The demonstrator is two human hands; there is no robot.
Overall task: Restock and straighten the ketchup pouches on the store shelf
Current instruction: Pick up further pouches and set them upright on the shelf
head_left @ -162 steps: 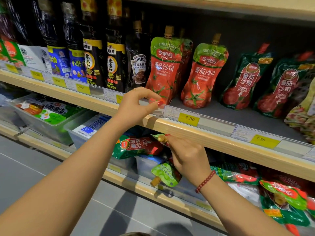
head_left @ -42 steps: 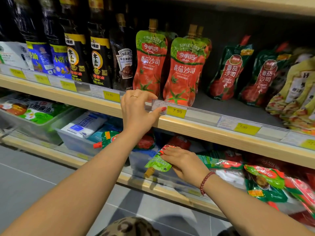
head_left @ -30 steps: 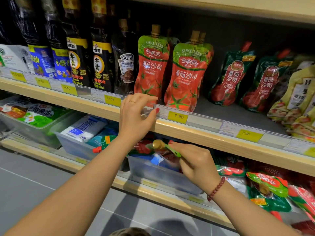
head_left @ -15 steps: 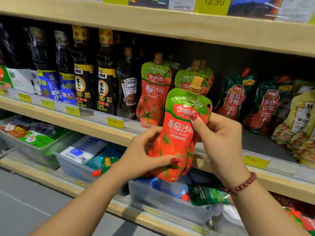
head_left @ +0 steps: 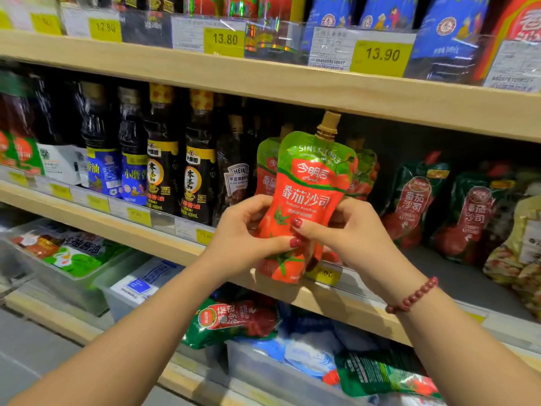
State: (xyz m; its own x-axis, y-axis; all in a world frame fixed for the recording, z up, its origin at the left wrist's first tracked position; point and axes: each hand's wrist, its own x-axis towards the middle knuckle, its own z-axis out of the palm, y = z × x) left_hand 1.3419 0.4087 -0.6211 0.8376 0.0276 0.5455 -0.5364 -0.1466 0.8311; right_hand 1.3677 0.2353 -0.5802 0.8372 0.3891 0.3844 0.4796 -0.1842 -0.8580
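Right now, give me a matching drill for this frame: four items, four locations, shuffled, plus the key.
Items:
1. Red and green spouted ketchup pouch
2. Dark sesame oil bottle with yellow label
3. Yellow 13.90 price tag
4. Red bead bracelet

Places:
A. Top shelf edge
B. Right wrist
C. Held in both hands, the left hand and the right hand
D. Middle shelf, left of the pouches

Pairs: 1-C, 2-D, 3-A, 4-B
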